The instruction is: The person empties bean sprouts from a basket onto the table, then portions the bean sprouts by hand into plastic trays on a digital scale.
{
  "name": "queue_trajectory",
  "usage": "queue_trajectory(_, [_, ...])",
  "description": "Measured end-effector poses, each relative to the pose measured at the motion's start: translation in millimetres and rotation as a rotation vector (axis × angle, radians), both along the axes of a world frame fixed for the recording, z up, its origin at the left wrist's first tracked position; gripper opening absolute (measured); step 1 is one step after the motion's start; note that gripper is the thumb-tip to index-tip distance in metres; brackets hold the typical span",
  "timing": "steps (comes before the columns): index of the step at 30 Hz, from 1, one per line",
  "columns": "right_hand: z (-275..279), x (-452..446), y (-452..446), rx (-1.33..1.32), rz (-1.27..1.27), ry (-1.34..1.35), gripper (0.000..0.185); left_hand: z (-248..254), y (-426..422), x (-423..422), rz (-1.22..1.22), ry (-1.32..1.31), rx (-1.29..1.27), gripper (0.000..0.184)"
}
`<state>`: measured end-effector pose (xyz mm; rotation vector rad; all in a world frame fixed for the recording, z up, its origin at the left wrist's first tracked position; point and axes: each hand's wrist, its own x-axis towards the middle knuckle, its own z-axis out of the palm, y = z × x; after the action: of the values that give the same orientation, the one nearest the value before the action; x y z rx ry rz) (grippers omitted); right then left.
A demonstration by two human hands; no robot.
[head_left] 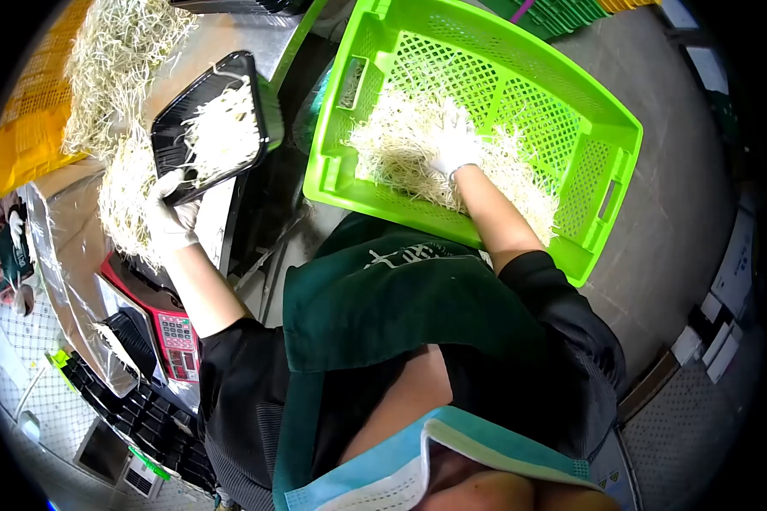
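Observation:
My left hand (175, 213), in a white glove, grips the near edge of a black plastic tray (169, 140). The tray is tilted and partly filled with pale bean sprouts (226, 132). In the bright green crate (609, 183), my right hand (458, 145), also gloved in white, rests on a heap of bean sprouts (396, 157). Its fingers look stretched out among the strands, but glare blurs their tips. More loose bean sprouts (128, 64) are piled on the metal table (222, 38) beside the tray.
A red digital scale (177, 341) sits left of my body. Yellow crates (30, 111) stand beyond the sprout pile. Stacked black trays (136, 417) are at lower left. Another green crate (562, 17) is at the top, and grey floor (673, 170) lies to the right.

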<state>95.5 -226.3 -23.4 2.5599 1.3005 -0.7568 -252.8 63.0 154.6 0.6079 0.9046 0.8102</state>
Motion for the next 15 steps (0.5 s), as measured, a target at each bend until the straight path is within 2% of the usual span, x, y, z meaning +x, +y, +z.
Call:
queue_trajectory(1, [-3.8,0.0,-0.5,-0.004,-0.073,0.012,0.079,-4.3,-6.3,-5.0,-0.012,-0.077,-0.045,0.014])
queue_trajectory(2, [-5.0,-0.2,-0.1,-0.007,-0.146,0.022,0.076,-6.1,-11.7,0.1,-0.051,-0.037,-0.078,0.016])
queue_trajectory(3, [2.2,7.4,-0.8,0.009,-0.107,0.088,0.073,-8.2,-16.7,6.9,-0.092,0.0,-0.11,0.019])
queue_trajectory(4, [1.8,13.8,-5.6,0.02,-0.088,0.117,0.072,22.9,-42.7,44.6,-0.133,0.025,-0.061,0.024])
queue_trajectory(5, [1.3,20.1,-10.4,0.03,-0.069,0.146,0.07,40.1,-62.1,68.6,-0.071,0.055,-0.029,0.027])
queue_trajectory(7, [-18.5,30.5,-32.1,0.58,-0.473,0.952,0.06,29.9,-67.6,74.2,-0.072,0.157,-0.07,0.028])
queue_trajectory(8, [-10.4,38.7,-39.6,0.727,-0.574,1.137,0.058,30.2,-70.0,81.4,-0.185,0.109,-0.016,0.026])
queue_trajectory(9, [-1.8,46.6,-46.8,0.87,-0.667,1.33,0.056,27.1,-76.7,92.2,-0.18,0.115,-0.02,0.032])
queue_trajectory(11, [29.8,71.5,-60.0,0.603,0.189,0.263,0.065,40.8,-100.4,113.0,-0.333,0.009,-0.002,0.046])
queue_trajectory(12, [51.2,73.7,-60.6,0.657,0.338,-0.006,0.071,27.3,-98.1,113.6,-0.42,0.066,0.01,0.059])
queue_trajectory(13, [72.7,68.8,-65.3,0.651,0.339,-0.024,0.071,12.1,-101.4,116.6,-0.424,0.048,0.01,0.059])
queue_trajectory(14, [103.4,54.6,-69.9,1.043,0.038,0.556,0.07,7.0,-111.6,127.2,-0.504,0.05,-0.001,0.061])
queue_trajectory(15, [123.4,47.2,-71.9,1.203,-0.132,0.851,0.07,5.4,-122.4,139.0,-0.583,0.053,-0.012,0.064])
